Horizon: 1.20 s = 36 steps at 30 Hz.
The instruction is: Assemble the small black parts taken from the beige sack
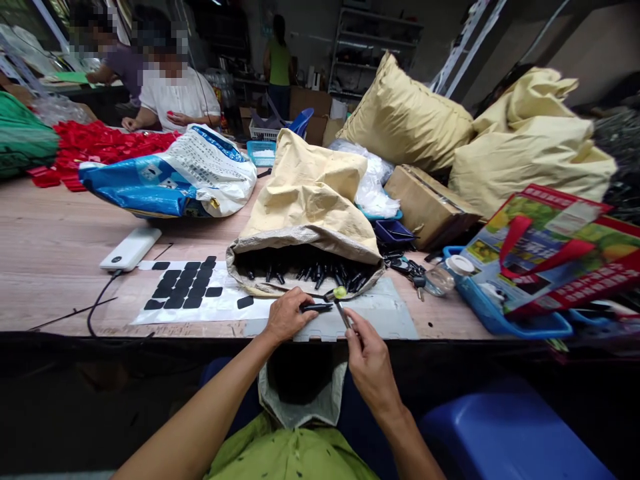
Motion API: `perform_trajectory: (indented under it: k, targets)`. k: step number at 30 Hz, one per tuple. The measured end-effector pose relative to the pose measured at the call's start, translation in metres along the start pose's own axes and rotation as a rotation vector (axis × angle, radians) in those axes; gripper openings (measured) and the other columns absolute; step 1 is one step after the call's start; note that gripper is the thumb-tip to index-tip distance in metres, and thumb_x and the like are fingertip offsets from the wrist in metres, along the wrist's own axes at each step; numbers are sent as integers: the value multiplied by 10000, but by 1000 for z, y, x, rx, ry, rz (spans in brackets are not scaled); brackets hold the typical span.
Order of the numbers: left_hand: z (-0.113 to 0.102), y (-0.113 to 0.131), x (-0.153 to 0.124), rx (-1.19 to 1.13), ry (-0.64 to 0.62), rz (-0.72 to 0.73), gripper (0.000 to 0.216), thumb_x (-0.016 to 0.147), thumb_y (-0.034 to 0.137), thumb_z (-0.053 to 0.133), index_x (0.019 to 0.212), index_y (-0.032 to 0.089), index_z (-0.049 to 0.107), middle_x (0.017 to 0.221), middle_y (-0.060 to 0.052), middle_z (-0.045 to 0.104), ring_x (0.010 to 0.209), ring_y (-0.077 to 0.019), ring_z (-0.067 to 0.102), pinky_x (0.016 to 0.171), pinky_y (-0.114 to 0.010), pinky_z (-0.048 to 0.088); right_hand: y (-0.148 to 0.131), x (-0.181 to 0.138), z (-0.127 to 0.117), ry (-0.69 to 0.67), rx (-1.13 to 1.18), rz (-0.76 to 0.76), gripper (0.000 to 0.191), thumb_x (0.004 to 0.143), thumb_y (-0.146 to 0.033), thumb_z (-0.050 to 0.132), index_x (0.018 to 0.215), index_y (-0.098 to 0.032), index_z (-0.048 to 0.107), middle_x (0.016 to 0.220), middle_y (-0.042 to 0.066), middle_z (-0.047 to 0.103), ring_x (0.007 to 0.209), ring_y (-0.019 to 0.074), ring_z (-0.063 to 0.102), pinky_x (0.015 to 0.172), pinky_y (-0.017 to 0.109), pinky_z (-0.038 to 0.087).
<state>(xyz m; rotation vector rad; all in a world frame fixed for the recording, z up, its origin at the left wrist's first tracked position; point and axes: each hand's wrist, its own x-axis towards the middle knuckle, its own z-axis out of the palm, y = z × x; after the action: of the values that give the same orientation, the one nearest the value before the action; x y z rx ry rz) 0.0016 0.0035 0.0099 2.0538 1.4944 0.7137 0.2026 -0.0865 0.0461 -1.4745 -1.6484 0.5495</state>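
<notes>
My left hand (287,313) is closed on a slim black pen-shaped part (319,307) at the table's front edge. In the fingers of my right hand (369,353) is a thin metal-looking tool (343,313), its exact kind too small to make out. The tool's tip points up towards a small yellow-green piece (340,292). Just beyond both hands, a beige cloth sack (310,200) lies with its mouth facing me, and several black pen-shaped parts (320,272) show inside. Under my hands is a grey sheet (390,313). An open bag (300,393) sits on my lap.
At left are a sheet of black stickers (187,283), a white power bank (131,249) with a cable, and a blue-white bag (175,177). To the right stand a blue basket (500,320), a carton (425,200) and keys (415,273). Other people are farther back.
</notes>
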Motion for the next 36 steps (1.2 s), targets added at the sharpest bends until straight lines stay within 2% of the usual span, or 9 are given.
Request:
perform_trajectory:
  k: [3,10,16,21,24,27,31,33,36]
  targets:
    - [0,0,1,-5,-14,-9,196,822,340,745,1003,266,729,945,13,654,884,-162,620,751,-264,419,-9,1,13,-63,-56,-87,442,1008,-190,393,1405,-238,580,1211,100,672,1109,220,638,979,350,515]
    - [-1,2,1,34,-10,-11,166,836,394,733,942,266,727,903,13,627,898,-170,616,727,-267,412,-16,-1,20,-105,-323,-101,515,984,-135,385,1440,-290,567,899,61,632,788,197,648,734,280,532]
    - [2,1,1,-2,2,-29,180,798,315,762,972,273,739,923,18,649,895,-165,620,769,-265,433,-10,0,14,-43,-299,-99,492,1004,-163,367,1447,-264,556,953,80,640,870,214,649,812,312,531]
    - [2,1,1,10,3,-23,180,796,321,761,964,264,733,909,13,646,855,-162,613,756,-264,436,-5,-3,12,-63,-276,-60,470,994,-173,380,1396,-271,602,970,73,654,871,210,656,810,306,536]
    - [0,2,0,9,9,-10,177,785,306,761,948,252,720,911,13,646,861,-166,616,760,-271,440,0,1,1,36,-275,-20,445,1001,-223,390,1386,-260,610,1037,83,671,918,223,649,852,329,526]
    - [-2,3,0,23,7,-12,172,768,276,753,930,245,705,910,9,644,881,-175,617,766,-279,446,14,9,-21,204,-361,45,439,980,-260,411,1359,-243,633,1085,96,678,959,243,637,889,357,507]
    - [-2,4,0,23,-5,-13,215,736,248,744,945,251,695,927,4,648,921,-189,621,793,-291,453,50,20,-51,349,-555,221,499,904,-223,435,1356,-213,644,1067,122,660,938,265,616,826,361,493]
    - [-2,4,-1,18,-2,-5,237,723,236,744,954,253,692,936,2,648,934,-192,621,806,-295,457,69,25,-61,361,-631,311,544,868,-177,434,1373,-198,637,1020,131,640,897,268,611,786,363,480]
    - [-1,3,0,17,3,1,232,722,229,741,947,254,692,932,2,644,932,-192,619,807,-296,458,89,32,-67,273,-716,439,585,835,-122,435,1384,-162,630,975,148,617,885,290,609,755,379,465]
